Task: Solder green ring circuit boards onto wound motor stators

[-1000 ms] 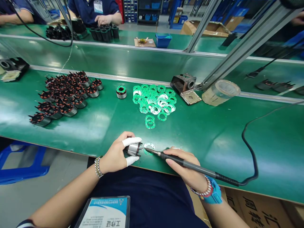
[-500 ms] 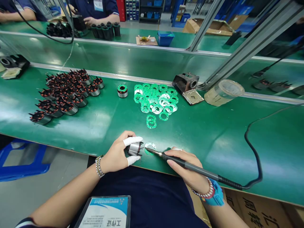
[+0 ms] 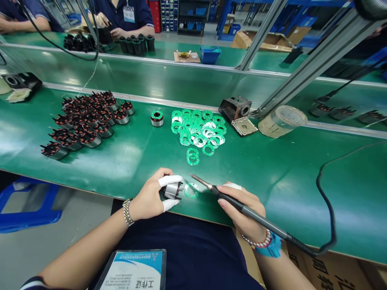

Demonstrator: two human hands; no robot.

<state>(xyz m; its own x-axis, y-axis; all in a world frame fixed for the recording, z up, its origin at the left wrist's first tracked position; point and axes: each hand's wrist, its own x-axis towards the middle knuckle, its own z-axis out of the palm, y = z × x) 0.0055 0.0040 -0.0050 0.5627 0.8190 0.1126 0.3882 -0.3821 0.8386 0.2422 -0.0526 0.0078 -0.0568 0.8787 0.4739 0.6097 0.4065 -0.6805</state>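
Observation:
My left hand [image 3: 152, 197], with white finger cots on thumb and finger, grips a motor stator [image 3: 172, 191] lying on its side, its pins facing right. Just right of those pins a green ring-shaped circuit board [image 3: 191, 191] rests on the bench. My right hand [image 3: 243, 207] is closed around the handle of a soldering iron [image 3: 238, 204]. The iron's tip points up and left, apart from the stator and above the ring board in the view. Farther back lies a pile of green ring boards [image 3: 198, 127], beside one stator topped with a green ring [image 3: 157, 118].
Many wound stators [image 3: 87, 121] stand grouped at the left. A soldering iron stand [image 3: 237, 110] and a clear tub [image 3: 282, 121] are at the back right, near a metal post [image 3: 302, 64]. The iron's cord [image 3: 328, 201] loops at right. Co-workers [image 3: 123, 20] sit across the bench.
The soldering iron in my right hand has drawn back from the ring board, up and to the right. My left hand still holds the stator in nearly the same place.

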